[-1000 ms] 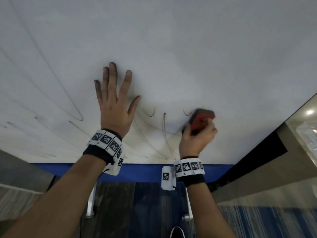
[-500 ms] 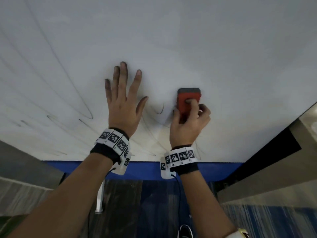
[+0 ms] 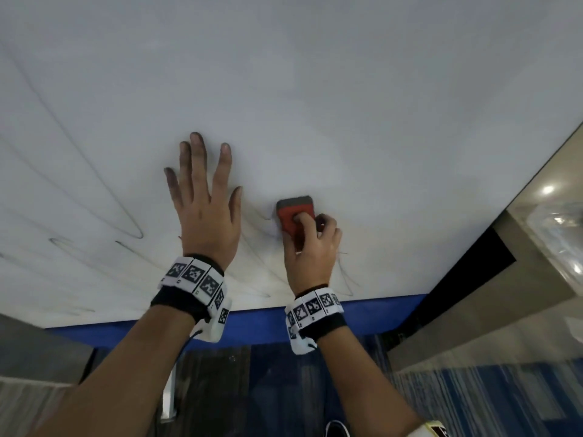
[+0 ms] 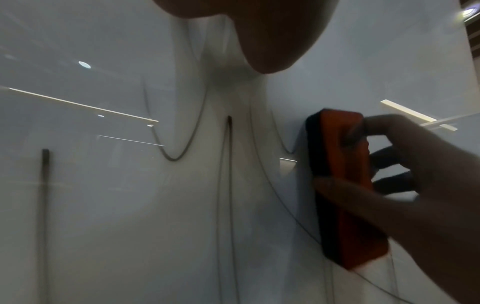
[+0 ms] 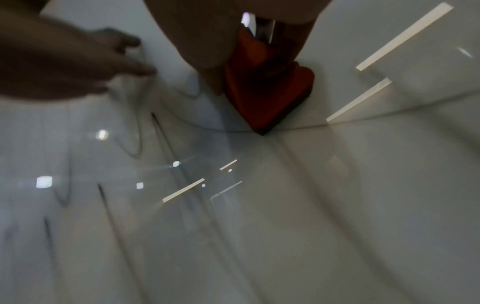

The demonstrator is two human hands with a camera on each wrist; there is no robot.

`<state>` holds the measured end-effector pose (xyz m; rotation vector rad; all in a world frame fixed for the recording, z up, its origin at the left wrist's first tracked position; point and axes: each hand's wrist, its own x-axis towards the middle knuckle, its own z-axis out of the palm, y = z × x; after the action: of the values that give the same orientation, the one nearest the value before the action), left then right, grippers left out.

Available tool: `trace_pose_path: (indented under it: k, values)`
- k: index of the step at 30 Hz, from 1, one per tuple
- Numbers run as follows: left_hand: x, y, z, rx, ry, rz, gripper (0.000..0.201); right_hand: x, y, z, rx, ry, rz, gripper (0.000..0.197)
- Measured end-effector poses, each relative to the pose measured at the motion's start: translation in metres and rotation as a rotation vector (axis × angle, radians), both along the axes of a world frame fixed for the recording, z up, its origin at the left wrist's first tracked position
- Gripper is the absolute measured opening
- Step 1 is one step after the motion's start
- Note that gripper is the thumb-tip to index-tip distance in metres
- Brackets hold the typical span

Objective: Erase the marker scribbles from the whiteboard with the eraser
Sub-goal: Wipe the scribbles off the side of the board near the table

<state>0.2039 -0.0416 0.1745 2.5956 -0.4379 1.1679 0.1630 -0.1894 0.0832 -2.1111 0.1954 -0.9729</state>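
Note:
The whiteboard (image 3: 347, 89) fills most of the head view, with thin dark marker scribbles (image 3: 126, 222) looping across its lower left and under both hands. My right hand (image 3: 310, 247) grips a red eraser (image 3: 295, 217) with a grey felt pad and presses it flat on the board, just right of my left thumb. My left hand (image 3: 205, 209) lies flat on the board with fingers spread and straight. In the left wrist view the eraser (image 4: 342, 185) stands edge-on against the board beside curved scribbles (image 4: 176, 144). The right wrist view shows the eraser (image 5: 270, 92) under my palm.
A blue strip (image 3: 258, 323) runs along the whiteboard's lower edge. A dark gap and a beige wall (image 3: 504, 294) border the board at the right. Below lies blue and dark patterned floor (image 3: 284, 389).
My right hand has carried the eraser left and then slightly down, from the right of the scribbles to a spot close beside my left thumb. The left hand stays flat on the board.

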Motion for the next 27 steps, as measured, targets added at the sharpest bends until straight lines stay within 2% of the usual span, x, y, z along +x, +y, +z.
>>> trace_pose_path:
  k: [1, 2, 3, 6, 8, 9, 11, 14, 16, 18, 21, 25, 27]
  values:
    - [0.000, 0.001, 0.000, 0.002, -0.005, 0.000, 0.056, -0.001, -0.008, -0.010, -0.065, 0.024, 0.022, 0.039]
    - [0.000, 0.002, -0.001, 0.008, -0.006, -0.002, 0.055, -0.002, -0.022, -0.025, -0.046, 0.055, 0.004, 0.040]
    - [0.000, 0.003, -0.001, 0.017, -0.005, -0.003, 0.054, -0.004, -0.036, -0.043, 0.050, 0.078, -0.056, 0.040]
    - [0.001, 0.003, -0.002, 0.019, -0.006, 0.001, 0.054, -0.016, -0.066, -0.092, 0.503, 0.149, -0.279, 0.050]
    - [0.002, 0.000, -0.004, -0.001, -0.003, -0.005, 0.054, -0.018, -0.066, -0.098, 0.730, 0.173, -0.337, 0.054]
    - [0.002, -0.002, -0.005, -0.009, -0.004, -0.004, 0.055, -0.015, -0.062, -0.092, 0.782, 0.150, -0.337, 0.057]
    - [0.003, -0.005, -0.006, -0.019, -0.009, 0.005, 0.057, -0.008, -0.052, -0.066, 0.753, 0.052, -0.248, 0.060]
    - [0.003, -0.007, -0.010, -0.030, -0.019, 0.016, 0.058, -0.001, -0.042, -0.024, 0.452, -0.076, -0.058, 0.046]
    - [0.004, -0.007, -0.012, -0.029, -0.026, 0.018, 0.060, 0.003, -0.042, -0.023, 0.384, -0.098, -0.035, 0.043]
    - [0.006, -0.007, -0.014, -0.031, -0.033, 0.021, 0.060, 0.000, -0.048, -0.050, 0.444, -0.074, -0.064, 0.045]
    - [0.007, -0.007, -0.017, -0.027, -0.041, 0.032, 0.061, -0.010, -0.061, -0.123, 0.662, 0.040, -0.149, 0.058]
    - [0.008, -0.009, -0.024, -0.041, -0.046, 0.040, 0.062, -0.011, -0.078, -0.207, 1.016, 0.241, -0.298, 0.065]
    - [0.007, -0.012, -0.026, -0.054, -0.037, 0.041, 0.062, -0.007, -0.087, -0.240, 1.265, 0.323, -0.395, 0.065]
